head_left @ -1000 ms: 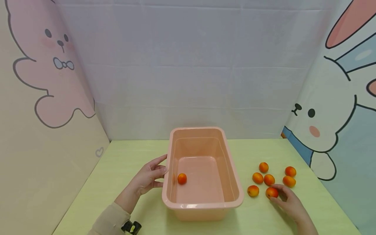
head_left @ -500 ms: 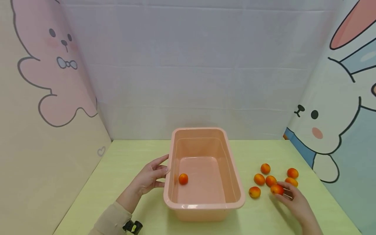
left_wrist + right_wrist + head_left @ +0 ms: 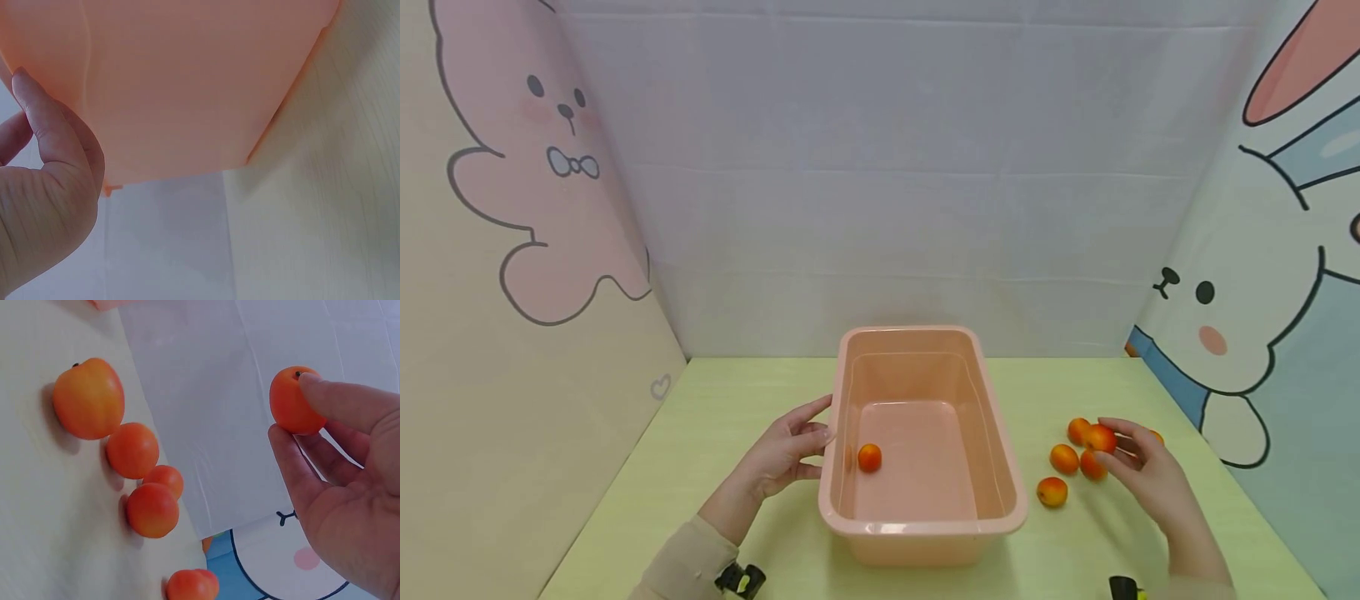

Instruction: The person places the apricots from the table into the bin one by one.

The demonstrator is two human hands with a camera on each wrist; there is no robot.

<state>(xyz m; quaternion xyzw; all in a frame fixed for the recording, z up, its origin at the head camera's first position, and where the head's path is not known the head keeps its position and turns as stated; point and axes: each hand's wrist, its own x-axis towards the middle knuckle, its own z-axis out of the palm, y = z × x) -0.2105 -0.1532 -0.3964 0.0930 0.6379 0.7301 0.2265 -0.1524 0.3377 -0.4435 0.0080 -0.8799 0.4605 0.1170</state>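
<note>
Resting against the outer left wall of the pink tub [image 3: 992, 467], the left hand [image 3: 782, 457] has its fingers loosely spread, the fingertips touching the wall just below the rim; the left wrist view shows a thumb [image 3: 53, 134] lying flat on the tub's side. A beige sleeve [image 3: 688, 562] covers that forearm. Inside the tub, one orange fruit [image 3: 869, 457] lies on the floor close to the left wall, alone. The tub stands on a pale green table [image 3: 715, 417], its long side running away from the person.

Right of the tub, loose fruits [image 3: 1052, 491] lie on the table in a small cluster, some touching each other; the wrist view shows five of them in a row [image 3: 132, 450]. Above that cluster the right hand [image 3: 1146, 479] holds a picked fruit [image 3: 1099, 437] off the table, pinched between thumb and fingertips [image 3: 325, 387], the other fingers curled beneath. The hand partly hides the farthest fruits of the cluster. Cartoon rabbit panels [image 3: 1240, 317] stand to either side.
</note>
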